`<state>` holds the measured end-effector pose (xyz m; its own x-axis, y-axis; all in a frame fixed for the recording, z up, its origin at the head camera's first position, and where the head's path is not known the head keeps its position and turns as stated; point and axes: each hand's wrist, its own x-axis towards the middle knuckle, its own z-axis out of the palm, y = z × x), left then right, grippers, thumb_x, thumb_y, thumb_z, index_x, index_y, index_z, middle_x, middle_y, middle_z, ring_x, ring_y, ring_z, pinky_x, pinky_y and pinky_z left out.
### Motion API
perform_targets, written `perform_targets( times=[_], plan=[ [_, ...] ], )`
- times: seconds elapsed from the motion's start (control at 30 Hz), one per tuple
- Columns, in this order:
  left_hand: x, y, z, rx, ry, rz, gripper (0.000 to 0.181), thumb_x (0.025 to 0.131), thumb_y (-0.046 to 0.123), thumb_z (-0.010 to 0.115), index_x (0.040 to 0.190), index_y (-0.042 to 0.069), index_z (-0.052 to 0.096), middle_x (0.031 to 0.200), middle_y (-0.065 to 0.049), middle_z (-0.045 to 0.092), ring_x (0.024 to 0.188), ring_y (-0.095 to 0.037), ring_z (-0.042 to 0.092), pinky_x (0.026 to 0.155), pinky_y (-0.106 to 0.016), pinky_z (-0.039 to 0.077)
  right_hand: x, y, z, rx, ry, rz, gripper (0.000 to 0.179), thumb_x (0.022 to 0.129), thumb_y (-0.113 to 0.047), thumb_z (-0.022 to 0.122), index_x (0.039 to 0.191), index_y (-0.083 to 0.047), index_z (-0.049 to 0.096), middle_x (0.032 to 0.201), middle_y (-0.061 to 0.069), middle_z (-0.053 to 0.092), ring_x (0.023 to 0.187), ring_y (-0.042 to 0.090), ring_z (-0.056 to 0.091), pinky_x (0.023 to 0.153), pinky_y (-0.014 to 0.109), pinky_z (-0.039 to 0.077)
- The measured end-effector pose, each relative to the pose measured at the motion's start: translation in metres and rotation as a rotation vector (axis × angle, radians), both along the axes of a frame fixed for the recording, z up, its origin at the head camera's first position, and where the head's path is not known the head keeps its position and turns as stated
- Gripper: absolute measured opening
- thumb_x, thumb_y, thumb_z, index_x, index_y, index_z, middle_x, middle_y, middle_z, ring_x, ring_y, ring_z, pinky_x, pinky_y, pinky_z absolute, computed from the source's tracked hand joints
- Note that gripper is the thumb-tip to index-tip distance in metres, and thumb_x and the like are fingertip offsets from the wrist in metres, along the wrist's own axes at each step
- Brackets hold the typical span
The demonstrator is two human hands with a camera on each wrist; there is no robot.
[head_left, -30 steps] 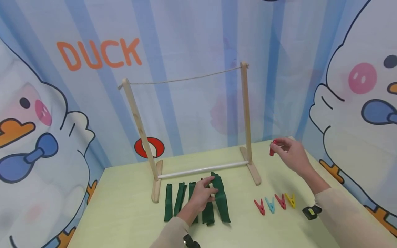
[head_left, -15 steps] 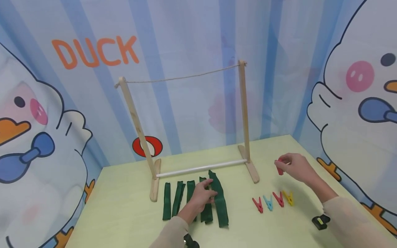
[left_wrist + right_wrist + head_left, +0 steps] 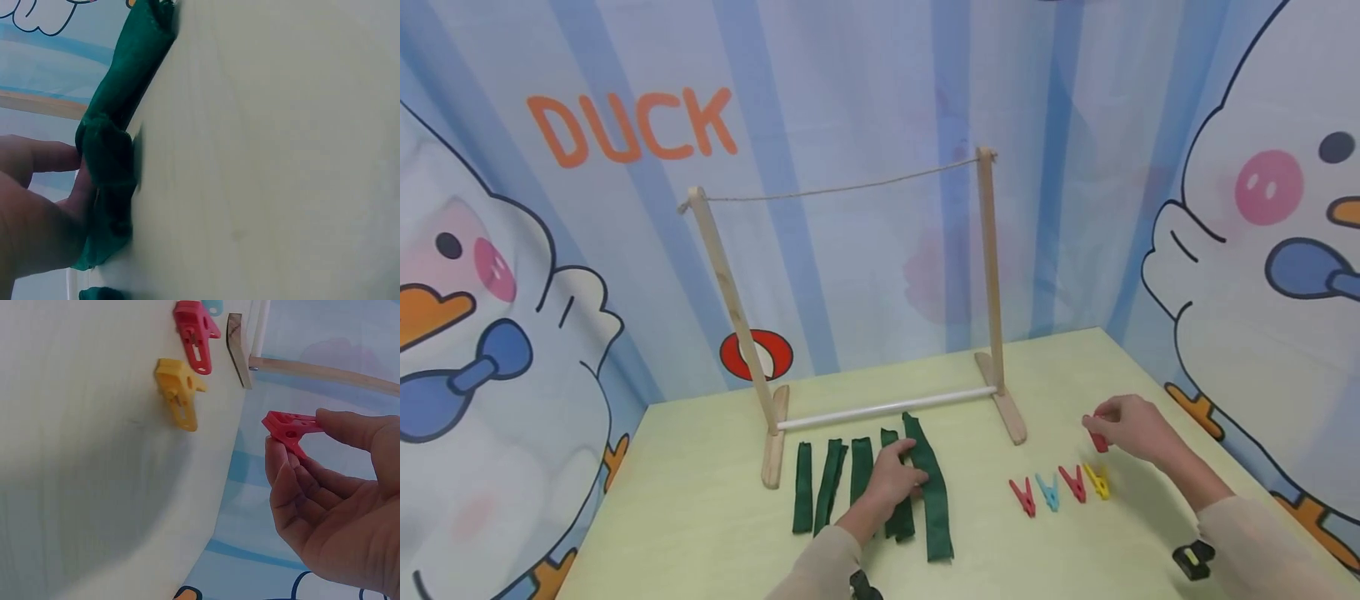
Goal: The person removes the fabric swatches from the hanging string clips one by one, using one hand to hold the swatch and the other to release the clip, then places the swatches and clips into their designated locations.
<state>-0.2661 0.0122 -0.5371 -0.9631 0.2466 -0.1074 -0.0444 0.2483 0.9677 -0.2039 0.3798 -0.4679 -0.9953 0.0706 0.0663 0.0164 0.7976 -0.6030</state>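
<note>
My left hand (image 3: 895, 482) rests at the rightmost green cloth strip (image 3: 934, 500), its extended fingers touching the strip's left side. Seen from the left wrist, that cloth (image 3: 109, 153) bulges in a fold by the fingertips, which are partly hidden against it. Several more green strips (image 3: 803, 487) lie side by side to the left, one partly under the hand. Over the right of the table, my right hand (image 3: 1135, 427) pinches a red clothespin (image 3: 289, 428) between thumb and fingers, above the surface.
On the table stands a wooden frame (image 3: 992, 275) with a string (image 3: 850, 191) across its top and a white bar (image 3: 887, 409) low down. A row of clothespins holds red (image 3: 1022, 497), blue (image 3: 1048, 492), another red (image 3: 1072, 483) and yellow (image 3: 1097, 481).
My right hand has come down and slightly right with the red clothespin. The rightmost strip's near end has shifted toward me and it lies flatter; my left hand stays beside it.
</note>
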Motion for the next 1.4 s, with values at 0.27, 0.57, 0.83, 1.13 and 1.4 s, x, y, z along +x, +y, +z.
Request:
perform_targets(
  times=[0.27, 0.57, 0.83, 1.13, 1.4],
  plan=[
    [-0.001, 0.000, -0.001, -0.085, 0.072, -0.024, 0.061, 0.081, -0.012, 0.069, 0.139, -0.007, 0.051, 0.132, -0.026, 0.052, 0.055, -0.013, 0.057, 0.059, -0.030, 0.053, 0.003, 0.005, -0.006, 0.025, -0.112, -0.051, 0.050, 0.095, -0.028, 0.068, 0.110, 0.019, 0.059, 0.080, 0.010, 0.067, 0.071, 0.022, 0.062, 0.064, 0.040, 0.054],
    [0.000, 0.000, 0.003, -0.473, 0.351, -0.039, 0.056, 0.078, -0.002, 0.074, 0.131, -0.006, 0.057, 0.132, -0.024, 0.048, 0.094, -0.026, 0.058, 0.069, -0.035, 0.049, 0.008, 0.007, -0.023, 0.119, -0.231, -0.097, 0.037, 0.092, -0.019, 0.067, 0.059, -0.006, 0.056, 0.050, -0.001, 0.046, 0.047, 0.011, 0.042, 0.049, 0.025, 0.035],
    [-0.001, -0.001, 0.005, -0.562, 0.357, -0.074, 0.056, 0.081, 0.003, 0.074, 0.133, -0.009, 0.056, 0.134, -0.025, 0.050, 0.115, -0.037, 0.057, 0.083, -0.046, 0.052, 0.011, 0.006, -0.032, 0.170, -0.252, -0.092, 0.027, 0.089, -0.014, 0.064, 0.066, -0.003, 0.056, 0.053, 0.003, 0.053, 0.048, 0.012, 0.046, 0.046, 0.024, 0.036],
    [-0.001, -0.002, 0.007, -0.575, 0.361, -0.103, 0.054, 0.082, 0.005, 0.077, 0.130, -0.011, 0.058, 0.133, -0.026, 0.051, 0.118, -0.039, 0.055, 0.091, -0.049, 0.051, 0.012, 0.006, -0.034, 0.190, -0.238, -0.087, 0.027, 0.089, -0.015, 0.065, 0.068, -0.002, 0.053, 0.054, 0.002, 0.050, 0.048, 0.013, 0.045, 0.047, 0.024, 0.036],
    [-0.001, -0.004, 0.010, -0.573, 0.345, -0.134, 0.048, 0.087, 0.010, 0.073, 0.128, -0.010, 0.060, 0.131, -0.025, 0.050, 0.099, -0.029, 0.060, 0.080, -0.043, 0.053, 0.014, 0.005, -0.037, 0.189, -0.240, -0.088, 0.026, 0.089, -0.015, 0.065, 0.074, 0.000, 0.050, 0.057, 0.004, 0.049, 0.049, 0.014, 0.046, 0.048, 0.024, 0.037]
  ],
)
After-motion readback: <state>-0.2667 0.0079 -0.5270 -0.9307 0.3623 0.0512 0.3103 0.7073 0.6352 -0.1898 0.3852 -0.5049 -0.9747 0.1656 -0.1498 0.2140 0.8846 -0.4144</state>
